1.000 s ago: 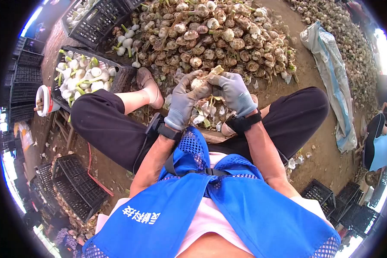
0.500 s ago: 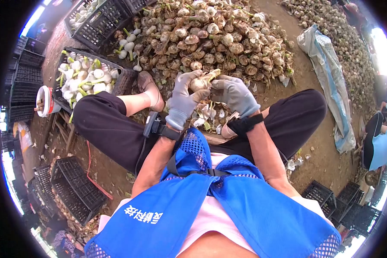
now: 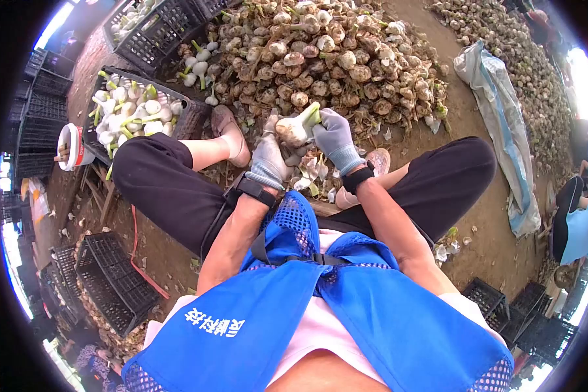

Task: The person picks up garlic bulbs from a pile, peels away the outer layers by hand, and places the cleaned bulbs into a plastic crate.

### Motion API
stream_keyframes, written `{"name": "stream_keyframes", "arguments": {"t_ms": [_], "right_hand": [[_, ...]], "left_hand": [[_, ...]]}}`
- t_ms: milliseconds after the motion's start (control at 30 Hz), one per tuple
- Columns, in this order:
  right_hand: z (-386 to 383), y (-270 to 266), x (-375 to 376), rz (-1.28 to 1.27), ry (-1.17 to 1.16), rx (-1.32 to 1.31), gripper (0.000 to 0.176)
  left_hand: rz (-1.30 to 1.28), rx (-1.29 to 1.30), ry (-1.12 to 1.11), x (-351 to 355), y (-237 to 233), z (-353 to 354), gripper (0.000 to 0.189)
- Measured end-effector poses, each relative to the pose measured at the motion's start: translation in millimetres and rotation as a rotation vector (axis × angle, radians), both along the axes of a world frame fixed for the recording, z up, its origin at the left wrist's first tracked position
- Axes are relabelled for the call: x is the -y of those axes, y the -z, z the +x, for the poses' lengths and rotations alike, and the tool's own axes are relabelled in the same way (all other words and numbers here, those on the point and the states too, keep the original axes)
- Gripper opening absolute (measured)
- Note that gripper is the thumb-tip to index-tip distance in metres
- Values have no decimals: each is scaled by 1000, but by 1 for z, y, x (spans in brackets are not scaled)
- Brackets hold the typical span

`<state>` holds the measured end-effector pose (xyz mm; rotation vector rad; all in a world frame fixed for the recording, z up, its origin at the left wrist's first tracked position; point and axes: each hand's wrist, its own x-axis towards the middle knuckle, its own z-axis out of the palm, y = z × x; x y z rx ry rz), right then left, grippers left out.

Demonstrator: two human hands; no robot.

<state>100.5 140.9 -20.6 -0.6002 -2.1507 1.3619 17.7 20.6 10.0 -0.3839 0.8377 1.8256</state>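
Both gloved hands meet on one garlic bulb [image 3: 293,129], held up just above the person's feet and on the near side of the big pile [image 3: 333,59] of dirty, unpeeled garlic. The left hand [image 3: 268,155] cups the bulb from below and from the left, its fingers curled closed around the round part. The right hand [image 3: 335,136] closes on the bulb's right side, where the green stem sticks up – the fingertips are pinched tight at the base of the stem. The bulb looks pale, partly cleaned.

Below the hands, between the two shoes, lies a litter of peels [image 3: 312,175]. To the far left a black crate [image 3: 188,116] holds white, cleaned bulbs with green stalks, and a second crate of the same stands beyond it. Empty crates [image 3: 111,281] sit on the dirt at the near left. A pale sack [image 3: 503,111] lies stretched along the ground on the right – well apart from the hands.
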Motion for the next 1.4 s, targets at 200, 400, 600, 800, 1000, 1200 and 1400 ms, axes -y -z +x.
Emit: {"name": "stream_keyframes", "arguments": {"t_ms": [200,400,600,800,1000,1200,1400], "right_hand": [[19,-54,1,-1160,-162,-78,16],[21,-12,-9,-221,-346,-78,20],[24,-80,-6,-664,-315,231,15],[29,-53,-8,-694,-218,148,17],[23,-53,19,-90,-354,111,16],[29,-48,-31,121,-143,163,9],[12,-7,-19,466,-213,806,15]], "left_hand": [[-69,-220,201,8,7,-9,48],[-44,-1102,124,-1,-20,13,48],[476,-247,474,22,11,-30,56],[-32,-832,42,0,14,-17,34],[-148,-964,154,1,-15,6,20],[186,-704,16,3,-13,-9,24],[520,-155,83,7,1,-14,25]]}}
